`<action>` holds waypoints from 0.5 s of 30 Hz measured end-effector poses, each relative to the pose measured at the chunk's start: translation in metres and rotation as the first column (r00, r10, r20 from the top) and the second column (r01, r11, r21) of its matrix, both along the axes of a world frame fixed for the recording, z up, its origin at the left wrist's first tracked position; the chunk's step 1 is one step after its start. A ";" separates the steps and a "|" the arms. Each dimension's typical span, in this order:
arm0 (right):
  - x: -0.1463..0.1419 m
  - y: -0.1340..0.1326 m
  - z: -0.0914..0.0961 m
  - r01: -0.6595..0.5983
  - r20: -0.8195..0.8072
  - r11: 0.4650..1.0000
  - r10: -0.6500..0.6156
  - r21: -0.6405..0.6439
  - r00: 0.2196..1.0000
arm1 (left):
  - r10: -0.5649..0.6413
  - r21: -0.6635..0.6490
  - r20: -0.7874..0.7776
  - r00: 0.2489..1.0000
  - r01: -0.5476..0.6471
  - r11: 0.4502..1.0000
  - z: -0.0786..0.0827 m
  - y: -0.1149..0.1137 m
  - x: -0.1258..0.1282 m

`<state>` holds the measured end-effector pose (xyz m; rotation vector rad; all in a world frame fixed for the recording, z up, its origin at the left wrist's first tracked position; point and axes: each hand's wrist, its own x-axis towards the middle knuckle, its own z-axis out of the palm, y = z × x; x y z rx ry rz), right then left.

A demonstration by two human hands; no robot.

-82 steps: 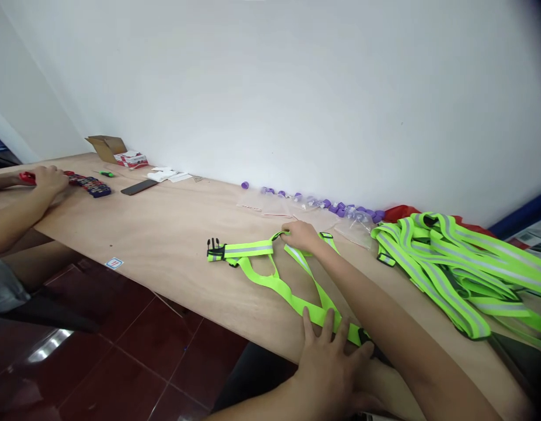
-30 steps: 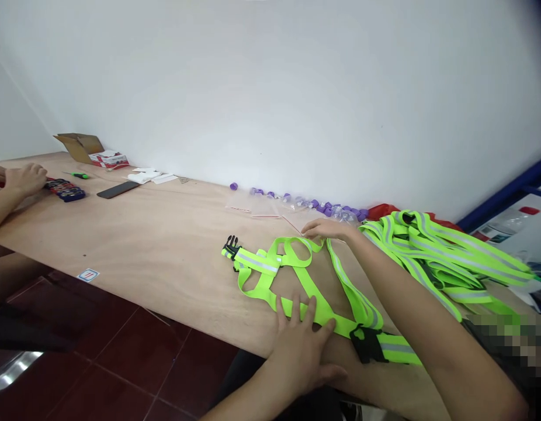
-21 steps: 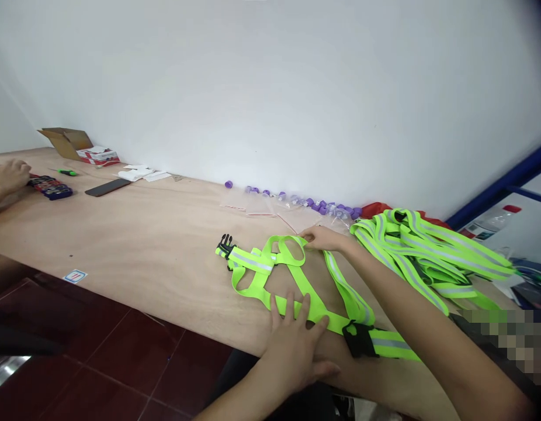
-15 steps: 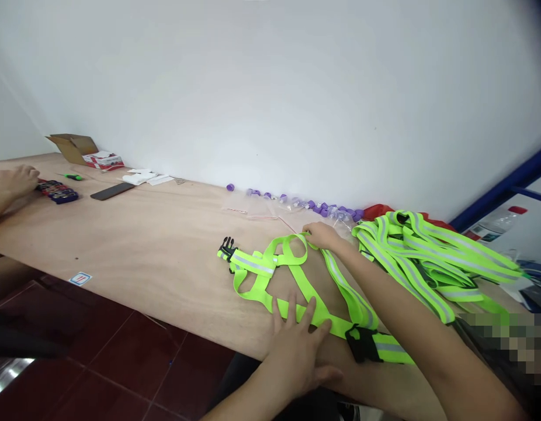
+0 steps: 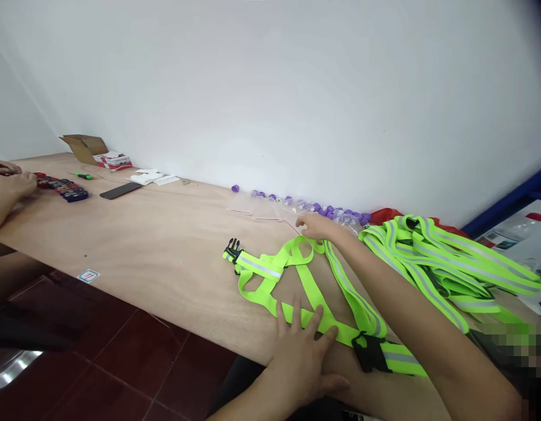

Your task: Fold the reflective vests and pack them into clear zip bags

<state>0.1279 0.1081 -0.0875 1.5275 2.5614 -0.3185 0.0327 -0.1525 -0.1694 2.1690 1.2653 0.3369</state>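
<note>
A neon-yellow reflective vest of elastic straps lies spread on the wooden table, with grey stripes and black plastic buckles. My left hand rests flat with fingers spread on its near strap. Just beyond the far strap loop is my right hand, its fingers loosely curved with a gap between them; no strap shows in its grasp. One black buckle points left at the vest's far-left end. Another black piece sits right of my left hand.
More reflective straps are heaped at the right, near a plastic bottle. Purple rolled items and clear bags line the wall. A co-worker's hands handle small dark items at far left, near an open carton.
My right hand has come off the far strap loop and shifted slightly up and left. My left hand stays on the near strap. The whole view has swung slightly left.
</note>
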 end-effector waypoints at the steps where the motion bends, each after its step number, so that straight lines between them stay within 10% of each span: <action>1: -0.010 -0.008 0.001 -0.060 -0.055 0.998 0.060 0.014 0.997 | 0.000 -0.005 0.006 1.000 0.000 1.000 0.000 0.000 0.000; 8: -0.088 -0.065 -0.025 -0.378 -0.253 0.922 0.346 -0.090 0.903 | -0.002 -0.004 0.004 1.000 0.002 1.000 0.001 0.001 0.000; 15: -0.100 -0.060 -0.030 -0.393 -0.544 0.919 0.310 -0.039 0.780 | 0.001 -0.013 0.017 1.000 0.000 1.000 -0.003 0.002 0.001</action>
